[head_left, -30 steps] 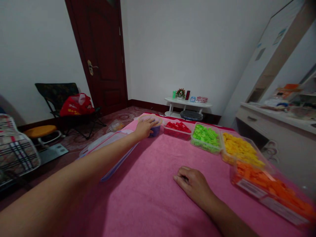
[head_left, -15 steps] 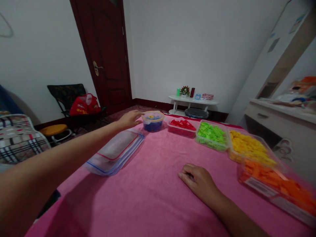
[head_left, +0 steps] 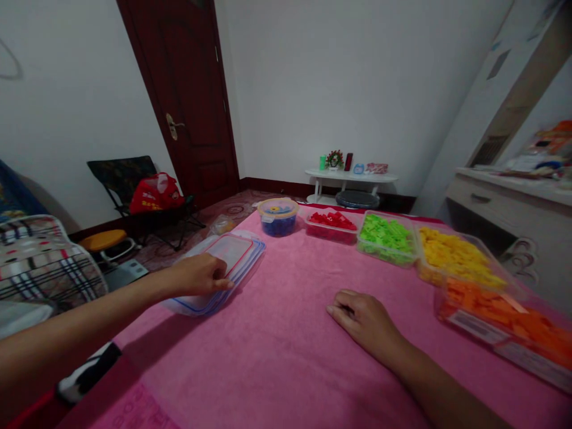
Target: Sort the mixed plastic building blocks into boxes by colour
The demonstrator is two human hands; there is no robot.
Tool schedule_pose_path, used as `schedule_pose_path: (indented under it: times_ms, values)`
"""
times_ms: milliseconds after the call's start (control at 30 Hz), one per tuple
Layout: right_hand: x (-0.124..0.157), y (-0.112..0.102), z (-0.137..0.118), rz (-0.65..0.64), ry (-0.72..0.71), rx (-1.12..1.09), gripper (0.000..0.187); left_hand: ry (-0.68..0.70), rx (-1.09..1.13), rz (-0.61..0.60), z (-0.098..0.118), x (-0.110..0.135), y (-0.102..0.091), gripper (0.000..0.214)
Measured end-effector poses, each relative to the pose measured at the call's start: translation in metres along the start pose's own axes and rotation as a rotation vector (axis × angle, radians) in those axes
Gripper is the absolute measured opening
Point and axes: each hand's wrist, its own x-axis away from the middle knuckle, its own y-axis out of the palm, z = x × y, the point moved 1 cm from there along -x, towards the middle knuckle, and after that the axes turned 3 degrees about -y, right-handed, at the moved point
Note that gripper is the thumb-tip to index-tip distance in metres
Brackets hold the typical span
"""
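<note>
My left hand is over a stack of clear plastic lids with red and blue rims. Its fingers are curled in, and no object shows in them; whether it touches the top lid I cannot tell. On the pink cloth, my right hand rests loosely closed, with nothing visible in it. Past the lids stands a round container of blue pieces under a clear yellow-rimmed lid. Lidless boxes hold red pieces, green pieces, yellow pieces and orange pieces, curving toward the right edge.
At the left are a plaid-covered seat, a yellow stool and a folding chair with a red bag. A low white table stands by the back wall. A drawer cabinet is at the right.
My left hand has drawn back from beside the round container to above the lids, and its fingers have curled. My right hand stays in place on the cloth.
</note>
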Motion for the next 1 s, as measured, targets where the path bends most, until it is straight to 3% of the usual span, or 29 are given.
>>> schedule_pose_path:
  times_ms: [333,433,533,633,833,1000]
  values:
    - [-0.003,-0.006,-0.002,0.060,-0.038,-0.057,0.017,-0.063,0.159,0.011,-0.008,-0.012,0.016,0.049]
    - [-0.025,-0.015,0.006,0.133,-0.068,-0.044,0.015,-0.055,0.202,-0.007,-0.007,-0.013,0.016,0.047]
    - [-0.062,-0.024,0.021,0.223,0.009,0.157,0.035,-0.069,0.104,0.037,-0.004,-0.011,0.015,0.041]
    - [-0.098,-0.029,0.038,0.231,0.133,0.401,0.052,-0.110,-0.087,0.102,0.004,-0.003,0.011,0.032]
    - [-0.130,-0.027,0.054,0.196,0.293,0.535,0.045,-0.202,-0.329,0.269,0.010,0.014,-0.021,0.035]
    - [-0.129,-0.030,0.049,0.191,0.279,0.550,0.031,-0.299,-0.135,0.524,-0.010,0.025,-0.066,0.037]
